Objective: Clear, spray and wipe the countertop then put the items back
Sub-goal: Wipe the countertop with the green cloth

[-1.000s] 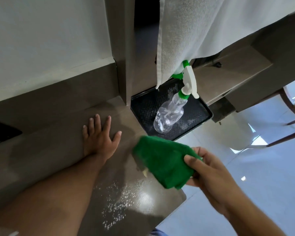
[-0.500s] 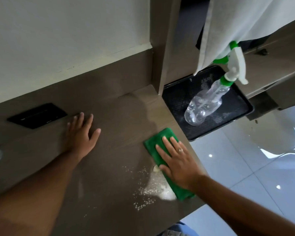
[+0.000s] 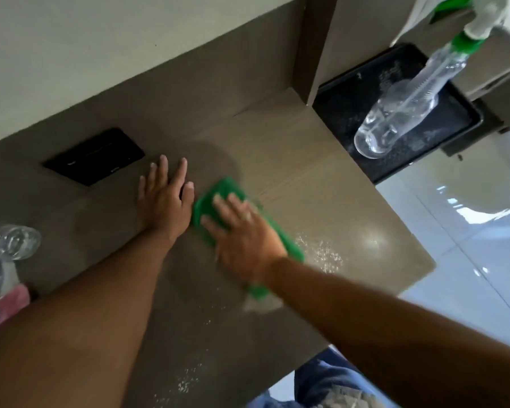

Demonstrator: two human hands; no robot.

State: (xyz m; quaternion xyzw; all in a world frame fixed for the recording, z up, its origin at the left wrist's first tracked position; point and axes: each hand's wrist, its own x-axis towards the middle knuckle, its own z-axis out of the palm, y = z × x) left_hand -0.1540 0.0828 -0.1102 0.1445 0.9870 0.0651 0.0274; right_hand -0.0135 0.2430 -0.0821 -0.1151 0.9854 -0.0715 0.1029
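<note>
two hands (image 3: 164, 201) (image 3: 245, 234), one cloth (image 3: 227, 191) (green)

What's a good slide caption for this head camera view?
Right hand presses a green cloth across the sprayed countertop.

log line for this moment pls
phase: wiping | right hand flat on green cloth | left hand flat on countertop | spray droplets remain
</note>
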